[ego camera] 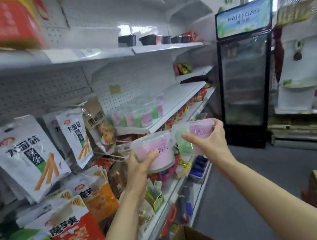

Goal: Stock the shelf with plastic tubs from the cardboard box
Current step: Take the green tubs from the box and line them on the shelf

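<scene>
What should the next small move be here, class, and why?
Probably lift both tubs up to the white shelf and set them beside the row of tubs there. The left hand grips a pink tub, the right hand a green-and-pink tub, both still below that shelf.

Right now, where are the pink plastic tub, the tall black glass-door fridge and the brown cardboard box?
pink plastic tub [154, 149]: head view, its front label.
tall black glass-door fridge [245, 84]: head view, door glass.
brown cardboard box [186, 237]: head view, left flap.

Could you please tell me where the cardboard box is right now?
In the head view, the cardboard box sits at the bottom edge, low beside the shelf, between the person's forearms, below the left hand and right hand.
</scene>
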### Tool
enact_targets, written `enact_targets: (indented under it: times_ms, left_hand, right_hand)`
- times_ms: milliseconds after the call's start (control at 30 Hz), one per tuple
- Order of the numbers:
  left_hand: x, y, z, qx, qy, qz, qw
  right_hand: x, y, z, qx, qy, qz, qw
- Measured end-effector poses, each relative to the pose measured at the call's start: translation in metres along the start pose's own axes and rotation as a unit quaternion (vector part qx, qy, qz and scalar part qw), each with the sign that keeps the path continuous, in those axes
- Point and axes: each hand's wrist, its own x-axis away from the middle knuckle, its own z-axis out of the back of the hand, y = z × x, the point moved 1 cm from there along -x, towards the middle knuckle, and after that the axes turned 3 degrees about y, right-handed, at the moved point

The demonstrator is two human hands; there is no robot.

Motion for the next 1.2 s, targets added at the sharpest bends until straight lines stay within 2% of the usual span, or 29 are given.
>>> enact_targets:
  times_ms: [133,367,500,600,733,933,1200]
  left_hand:
    - [-0.018,0.014,-0.036,0.005,-0.009,-0.012,1.000]
    - [-0.056,0.015,-0.104,0.019,0.019,-0.008,1.000]
    - [-0.080,0.005,-0.148,0.030,0.023,-0.018,0.999]
    - [-0.088,0.003,-0.177,0.008,0.047,-0.035,0.998]
    - [-0.099,-0.002,-0.198,-0.032,0.082,-0.035,0.995]
    - [-0.133,-0.014,-0.199,-0.034,0.110,-0.042,0.992]
    - [-0.227,-0.019,-0.202,-0.061,0.143,-0.078,0.985]
  right_hand:
    - [-0.024,-0.026,0.017,0.015,0.009,0.026,1.000]
    - [-0.078,-0.026,0.074,-0.088,-0.075,0.052,0.992]
    - [-0.116,-0.028,0.106,-0.093,-0.078,0.099,0.988]
    - [-0.142,-0.028,0.126,-0.055,-0.066,0.128,0.988]
    - [-0.177,-0.017,0.142,-0.036,-0.034,0.120,0.992]
    - [-0.220,0.010,0.141,-0.060,-0.047,0.102,0.992]
    - [-0.309,0.043,0.094,-0.029,-0.046,0.102,0.993]
